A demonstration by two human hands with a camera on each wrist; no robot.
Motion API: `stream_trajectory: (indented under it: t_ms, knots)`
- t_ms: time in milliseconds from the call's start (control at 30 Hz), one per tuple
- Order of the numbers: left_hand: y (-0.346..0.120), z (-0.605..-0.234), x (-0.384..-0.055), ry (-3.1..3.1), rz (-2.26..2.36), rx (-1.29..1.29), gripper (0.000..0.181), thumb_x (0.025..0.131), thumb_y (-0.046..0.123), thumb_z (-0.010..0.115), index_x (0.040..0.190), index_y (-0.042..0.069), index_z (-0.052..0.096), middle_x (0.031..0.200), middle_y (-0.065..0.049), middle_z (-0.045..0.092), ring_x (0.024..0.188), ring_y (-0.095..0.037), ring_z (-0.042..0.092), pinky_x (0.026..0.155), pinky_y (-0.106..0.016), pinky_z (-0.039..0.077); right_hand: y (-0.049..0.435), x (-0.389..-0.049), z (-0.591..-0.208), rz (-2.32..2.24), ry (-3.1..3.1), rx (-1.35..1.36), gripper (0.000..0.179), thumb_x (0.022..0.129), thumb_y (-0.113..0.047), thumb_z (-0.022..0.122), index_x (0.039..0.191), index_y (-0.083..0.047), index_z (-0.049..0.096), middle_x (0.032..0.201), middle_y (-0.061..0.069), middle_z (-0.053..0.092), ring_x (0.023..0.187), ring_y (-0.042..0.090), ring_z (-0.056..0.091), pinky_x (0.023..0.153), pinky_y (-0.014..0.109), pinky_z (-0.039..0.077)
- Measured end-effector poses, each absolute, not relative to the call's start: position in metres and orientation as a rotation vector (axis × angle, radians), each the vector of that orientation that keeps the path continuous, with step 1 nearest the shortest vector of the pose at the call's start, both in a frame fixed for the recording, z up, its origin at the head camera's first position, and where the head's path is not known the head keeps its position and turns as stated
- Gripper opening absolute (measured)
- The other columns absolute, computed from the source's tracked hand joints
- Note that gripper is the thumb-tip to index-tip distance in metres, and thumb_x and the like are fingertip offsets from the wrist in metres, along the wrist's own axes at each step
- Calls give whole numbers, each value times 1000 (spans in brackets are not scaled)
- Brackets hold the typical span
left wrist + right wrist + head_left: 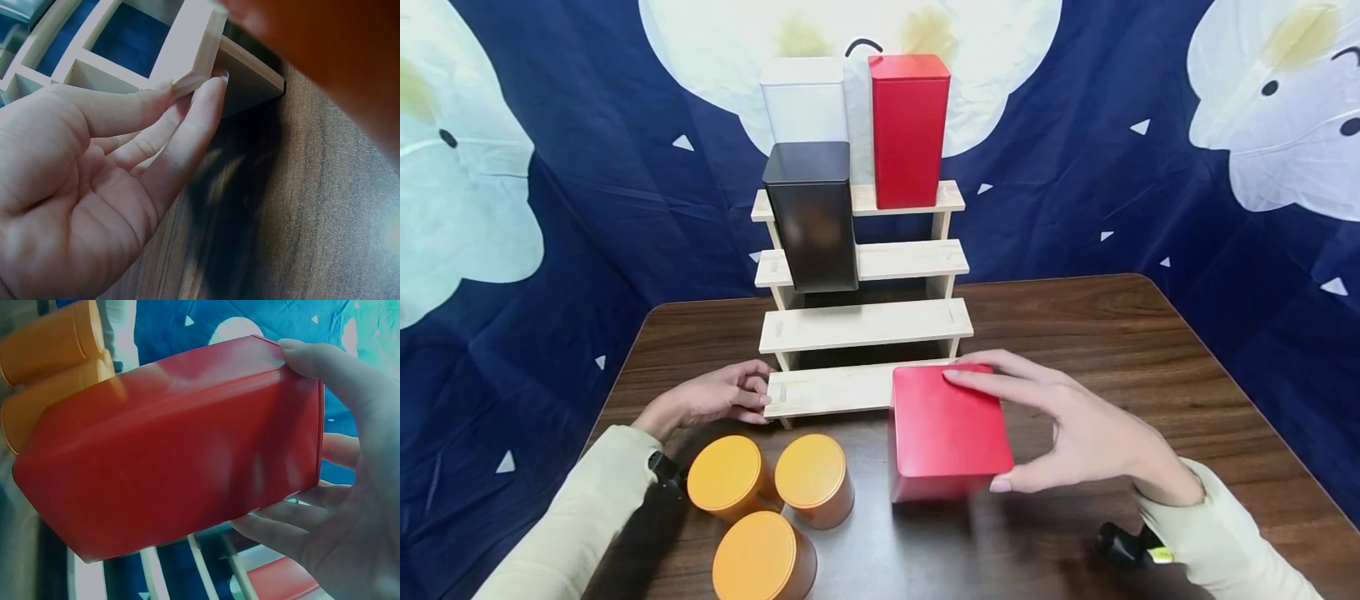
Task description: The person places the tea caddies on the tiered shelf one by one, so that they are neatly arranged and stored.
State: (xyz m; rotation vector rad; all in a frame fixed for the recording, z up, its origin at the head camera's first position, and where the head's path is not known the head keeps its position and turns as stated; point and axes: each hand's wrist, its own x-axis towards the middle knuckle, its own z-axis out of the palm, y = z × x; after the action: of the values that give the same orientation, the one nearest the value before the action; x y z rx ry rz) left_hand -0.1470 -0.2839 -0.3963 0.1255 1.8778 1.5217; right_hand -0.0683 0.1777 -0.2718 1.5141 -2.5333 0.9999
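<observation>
My right hand grips a red rectangular tin by its top end, thumb on the near side and fingers on the far side. In the right wrist view the tin stretches away from the fingers. Whether its base touches the table cannot be told. My left hand pinches the left end of the lowest step of a wooden tiered rack; the left wrist view shows thumb and fingertips on that board's corner.
On the rack stand a white tin, another red tin and, one step lower, a black tin. Three orange round canisters cluster at the front left of the brown table. A blue patterned cloth hangs behind.
</observation>
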Motion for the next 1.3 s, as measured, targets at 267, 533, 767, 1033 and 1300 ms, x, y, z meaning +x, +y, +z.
stream_trajectory:
  t_ms: [267,533,767,1033,1300]
  knots:
    - [-284,-397,-146,1879,1528,119,44,93,-3,54,128,-3,29,95,-9,55,85,-22,63,85,-44,57,176,-89,-255,1020,-2483,1487,91,63,-28,89,142,-19,45,143,-3,42,128,14,44,94,27,50]
    - [-284,-396,-146,1886,1528,112,44,93,-2,54,129,-3,29,96,-10,55,86,-22,63,85,-43,57,169,-113,-240,962,-2432,1467,90,64,-28,89,142,-20,46,142,-4,43,129,14,42,99,23,46]
    - [-284,-396,-146,1875,1543,91,44,92,-3,56,127,-2,31,96,-10,55,86,-22,63,84,-43,58,166,-131,-229,910,-2428,1388,87,66,-27,88,142,-23,46,141,-4,45,127,12,43,99,21,44]
    - [-284,-394,-144,1872,1541,96,46,92,-2,56,129,-3,29,97,-11,54,87,-22,62,85,-43,58,161,-154,-216,955,-2402,1343,83,67,-23,87,140,-24,48,139,-4,46,125,12,44,97,14,46]
    - [-284,-394,-144,1871,1537,95,46,92,-3,55,129,-3,29,96,-11,54,87,-22,63,85,-43,57,154,-175,-211,1105,-2418,1281,79,71,-17,85,140,-28,48,139,-10,43,125,6,43,100,26,49]
